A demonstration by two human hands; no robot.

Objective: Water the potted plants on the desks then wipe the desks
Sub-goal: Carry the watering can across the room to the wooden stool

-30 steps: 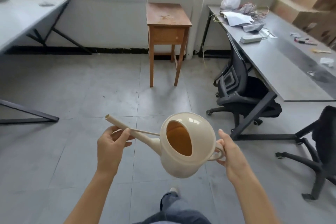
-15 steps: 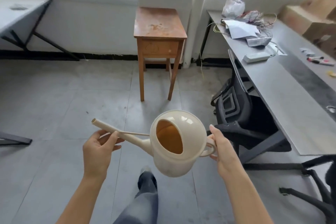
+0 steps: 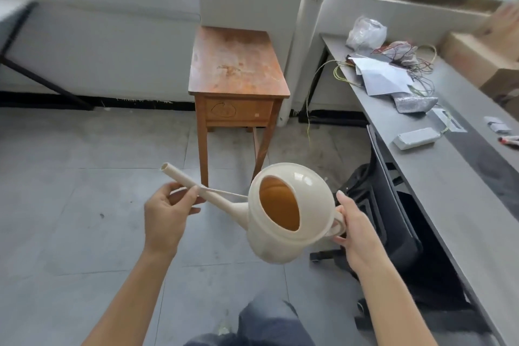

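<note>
I carry a cream watering can (image 3: 309, 222) with a round body and a long thin spout in front of me, over the tiled floor. My right hand (image 3: 355, 230) is closed on its loop handle. My left hand (image 3: 165, 216) pinches the spout partway along, and the spout tip points up and to the left. The can's opening faces me and its inside looks orange. A grey desk (image 3: 455, 199) runs along the right side. No potted plant shows in this view.
A small wooden side table (image 3: 237, 64) stands straight ahead against the wall, beside a white pipe (image 3: 306, 34). A black office chair (image 3: 387, 222) is tucked under the grey desk, which carries papers, wires, a plastic bag and cardboard boxes. Another desk's corner is far left.
I have walked forward: the wooden table and the grey desk are closer and larger. Both hands keep the same hold on the watering can.
</note>
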